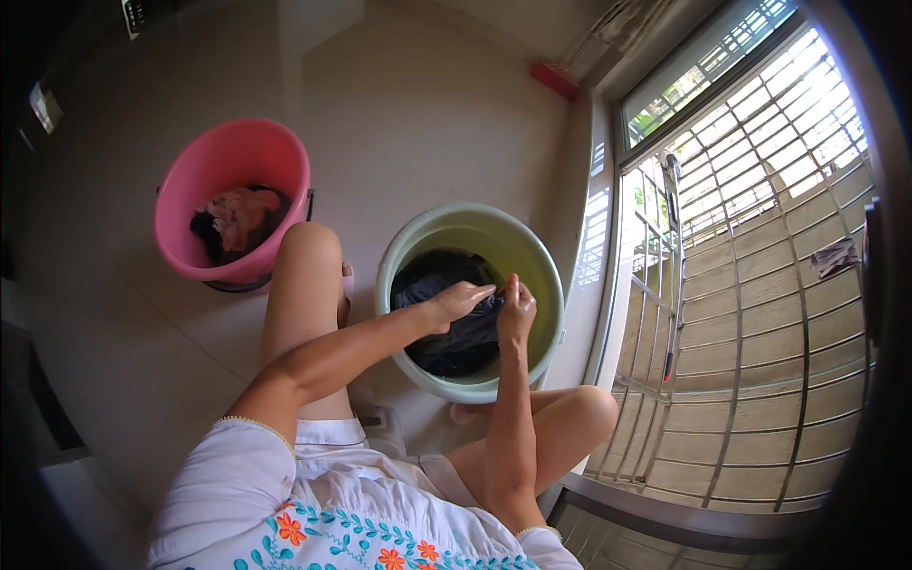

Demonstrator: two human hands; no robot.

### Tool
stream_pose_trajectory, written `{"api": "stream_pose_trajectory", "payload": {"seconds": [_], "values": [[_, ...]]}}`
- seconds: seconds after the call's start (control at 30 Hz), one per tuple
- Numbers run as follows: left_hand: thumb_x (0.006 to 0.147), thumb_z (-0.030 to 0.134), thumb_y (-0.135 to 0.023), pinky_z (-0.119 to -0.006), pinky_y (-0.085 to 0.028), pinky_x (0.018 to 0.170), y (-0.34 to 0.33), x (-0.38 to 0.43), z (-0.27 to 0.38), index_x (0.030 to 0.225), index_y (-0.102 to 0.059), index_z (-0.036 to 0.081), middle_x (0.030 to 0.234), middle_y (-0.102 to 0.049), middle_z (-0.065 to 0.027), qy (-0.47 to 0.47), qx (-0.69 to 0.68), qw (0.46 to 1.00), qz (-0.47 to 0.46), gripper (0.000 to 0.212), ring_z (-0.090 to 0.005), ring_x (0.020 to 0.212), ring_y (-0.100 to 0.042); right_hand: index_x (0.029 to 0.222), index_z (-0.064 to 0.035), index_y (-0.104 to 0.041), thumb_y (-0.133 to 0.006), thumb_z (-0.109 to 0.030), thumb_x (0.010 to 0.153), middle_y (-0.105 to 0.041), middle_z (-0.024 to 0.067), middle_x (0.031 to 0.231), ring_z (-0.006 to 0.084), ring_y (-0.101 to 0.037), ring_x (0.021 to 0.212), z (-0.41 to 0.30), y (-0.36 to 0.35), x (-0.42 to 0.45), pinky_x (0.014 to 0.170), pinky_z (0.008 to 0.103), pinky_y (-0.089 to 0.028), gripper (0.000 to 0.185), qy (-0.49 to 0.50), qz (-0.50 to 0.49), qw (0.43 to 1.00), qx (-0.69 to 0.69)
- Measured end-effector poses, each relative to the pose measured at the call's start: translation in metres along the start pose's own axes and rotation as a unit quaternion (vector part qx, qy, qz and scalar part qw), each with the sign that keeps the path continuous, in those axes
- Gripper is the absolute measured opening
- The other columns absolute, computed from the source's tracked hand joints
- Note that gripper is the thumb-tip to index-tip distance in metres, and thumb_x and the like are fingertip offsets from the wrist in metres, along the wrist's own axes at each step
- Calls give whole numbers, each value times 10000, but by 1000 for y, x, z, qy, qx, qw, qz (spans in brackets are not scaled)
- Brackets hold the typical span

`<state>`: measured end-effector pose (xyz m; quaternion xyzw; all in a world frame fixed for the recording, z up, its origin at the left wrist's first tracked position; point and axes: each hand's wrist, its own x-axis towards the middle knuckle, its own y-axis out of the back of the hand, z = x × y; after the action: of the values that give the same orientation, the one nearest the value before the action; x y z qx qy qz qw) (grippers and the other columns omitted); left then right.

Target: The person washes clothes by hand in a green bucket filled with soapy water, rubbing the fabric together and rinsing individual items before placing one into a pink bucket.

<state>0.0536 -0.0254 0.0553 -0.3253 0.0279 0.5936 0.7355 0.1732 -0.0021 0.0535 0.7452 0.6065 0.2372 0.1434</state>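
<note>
A pale green plastic tub (pixel 545 285) stands on the floor between my bent legs. Dark wet cloth (pixel 452 353) lies in it, and part of it rises between my hands. My right hand (pixel 516 313) is closed around a bunched bit of this cloth, thumb up, over the tub's right side. Just left of it, my left hand (pixel 463 303) reaches across with its fingers close together, pointing at my right hand. The cloth meets its underside, but its grip is hidden. Any water in the tub is hard to make out.
To the left stands a pink bucket (pixel 174 221) with a dark handle, holding pinkish cloth (pixel 239 214) and darker cloth. A sliding door frame (pixel 605 285) and metal grille (pixel 737 285) run along the right. Something red (pixel 554 80) lies by the far wall on the tiled floor (pixel 399 135).
</note>
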Motion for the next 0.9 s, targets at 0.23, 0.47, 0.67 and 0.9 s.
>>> {"api": "stream_pose_trajectory", "payload": {"seconds": [0.23,0.47,0.67,0.9], "values": [[630,343,-671,-267,-397,699,17,-23,43,942,-528,22,766,-542,-78,-369,388,840,-88,470,-142,748,-497,787,3,-553,-531,-237,816,-487,-7,683,61,-440,661,-65,28,-7,602,187,-358,243,-81,-201,941,259],[659,109,-595,-224,-426,616,25,-15,41,825,-591,-1,733,-576,-20,-160,226,959,-61,199,-85,662,-515,1240,-53,-335,-714,-188,630,-450,94,1109,208,-372,1094,-34,39,-4,925,315,-281,731,-46,-305,874,375],[668,78,-534,-291,-475,742,16,-29,65,982,-532,43,883,-564,-99,-90,-210,961,-153,316,-193,801,-568,1065,-19,-466,-711,-73,606,-503,49,1036,129,-457,962,-10,24,-22,850,283,-354,524,-123,-370,899,199],[743,174,-594,-315,-478,740,29,-22,62,976,-517,25,884,-584,-92,-38,-267,952,-144,287,-195,789,-582,997,-4,-502,-444,24,678,-552,44,844,99,-530,726,-13,25,-13,691,202,-432,326,-123,-146,899,394]]}}
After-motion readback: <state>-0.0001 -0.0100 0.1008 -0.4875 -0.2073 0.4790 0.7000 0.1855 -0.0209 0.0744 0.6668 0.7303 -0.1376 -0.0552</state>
